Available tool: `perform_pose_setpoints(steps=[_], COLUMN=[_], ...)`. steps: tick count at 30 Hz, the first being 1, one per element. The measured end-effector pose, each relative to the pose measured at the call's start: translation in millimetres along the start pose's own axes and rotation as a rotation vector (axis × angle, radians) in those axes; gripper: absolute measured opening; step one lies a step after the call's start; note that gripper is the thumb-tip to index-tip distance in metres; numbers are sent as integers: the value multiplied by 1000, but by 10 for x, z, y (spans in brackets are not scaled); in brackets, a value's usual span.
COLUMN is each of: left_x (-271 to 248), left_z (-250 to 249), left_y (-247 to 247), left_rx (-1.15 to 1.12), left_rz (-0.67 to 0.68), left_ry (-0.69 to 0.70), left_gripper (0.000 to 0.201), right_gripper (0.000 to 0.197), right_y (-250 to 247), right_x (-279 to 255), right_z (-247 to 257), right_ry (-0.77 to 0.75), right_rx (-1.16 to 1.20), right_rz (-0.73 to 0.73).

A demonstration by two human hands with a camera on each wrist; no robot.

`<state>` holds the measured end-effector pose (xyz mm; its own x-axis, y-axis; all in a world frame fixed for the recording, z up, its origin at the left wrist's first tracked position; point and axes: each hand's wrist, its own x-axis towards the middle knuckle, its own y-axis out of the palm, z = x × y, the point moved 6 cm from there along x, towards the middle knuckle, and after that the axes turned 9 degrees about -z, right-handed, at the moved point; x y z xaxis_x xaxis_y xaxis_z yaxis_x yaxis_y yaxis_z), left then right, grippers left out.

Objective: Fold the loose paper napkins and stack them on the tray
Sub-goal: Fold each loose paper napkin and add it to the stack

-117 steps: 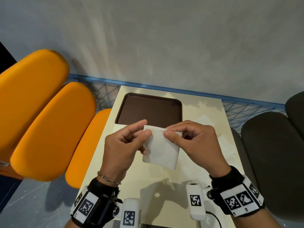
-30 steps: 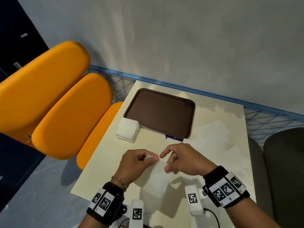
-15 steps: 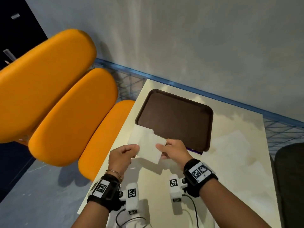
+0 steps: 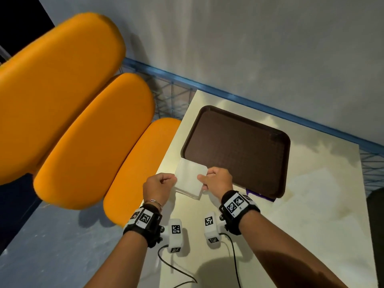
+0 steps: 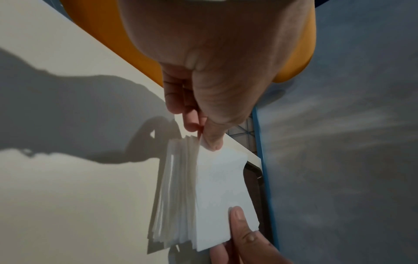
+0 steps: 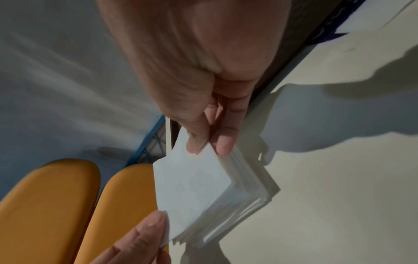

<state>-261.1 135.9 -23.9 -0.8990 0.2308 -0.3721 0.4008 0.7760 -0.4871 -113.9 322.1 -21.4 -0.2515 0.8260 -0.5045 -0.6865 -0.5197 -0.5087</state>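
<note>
A thick stack of folded white napkins (image 4: 190, 179) sits at the table's left edge, against the near-left corner of the bare brown tray (image 4: 239, 146). My left hand (image 4: 160, 186) pinches the stack's left corner, thumb on top, as the left wrist view shows (image 5: 203, 137). My right hand (image 4: 216, 179) pinches the opposite corner between thumb and fingers (image 6: 208, 146). The stack (image 5: 217, 192) (image 6: 194, 184) casts a shadow on the table; I cannot tell whether it rests there or is just lifted.
Pale unfolded napkins (image 4: 311, 183) lie on the cream table (image 4: 291, 235) right of the tray. A purple scrap (image 4: 259, 196) pokes out under the tray's near-right corner. Orange seat cushions (image 4: 87, 132) flank the left edge; a blue wire frame (image 4: 176, 88) runs along the wall.
A second ago both hands pressed a napkin flat near the front edge. They carried it left onto the stack beside the tray and now pinch the stack's corners.
</note>
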Motion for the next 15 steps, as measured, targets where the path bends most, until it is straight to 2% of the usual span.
perform_pose_setpoints(steps=[8, 15], left_x=[52, 39], left_z=[35, 53], left_y=[19, 27], left_rx=[34, 79], left_rz=[-9, -1], left_ry=[28, 5], left_gripper=[7, 2], right_gripper=[22, 23], right_y=[117, 132], right_x=[50, 49], right_z=[-121, -131], right_ry=[75, 57], right_rx=[74, 98], right_rz=[-42, -78])
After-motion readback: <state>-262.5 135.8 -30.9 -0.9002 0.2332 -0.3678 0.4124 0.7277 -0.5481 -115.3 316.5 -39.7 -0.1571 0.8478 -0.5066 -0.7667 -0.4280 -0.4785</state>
